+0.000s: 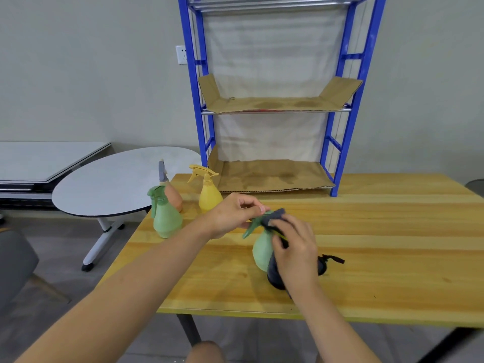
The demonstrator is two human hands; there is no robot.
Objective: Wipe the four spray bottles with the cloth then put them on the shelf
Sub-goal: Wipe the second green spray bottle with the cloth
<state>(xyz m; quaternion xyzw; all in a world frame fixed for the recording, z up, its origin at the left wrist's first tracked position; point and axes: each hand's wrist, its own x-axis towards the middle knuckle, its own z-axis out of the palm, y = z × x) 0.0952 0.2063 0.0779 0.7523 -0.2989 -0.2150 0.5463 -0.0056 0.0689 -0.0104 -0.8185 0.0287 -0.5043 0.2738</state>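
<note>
A green spray bottle [262,251] stands on the wooden table [379,258] in front of me. My left hand [233,216] pinches its green spray head from the left. My right hand [296,247] grips a dark grey cloth [275,273] and presses it against the bottle's neck and right side. Three more bottles stand at the table's left rear: a second green one [166,218], an orange one [172,195] with a grey head behind it, and a yellow one [209,193]. The blue shelf [337,153] stands at the back of the table, its cardboard-lined levels bare.
A round white table [110,184] on a wheeled foot stands left of the wooden table. A grey chair [15,260] sits at the lower left. A low white table top [44,158] lies along the wall. The wooden table's right half is bare wood.
</note>
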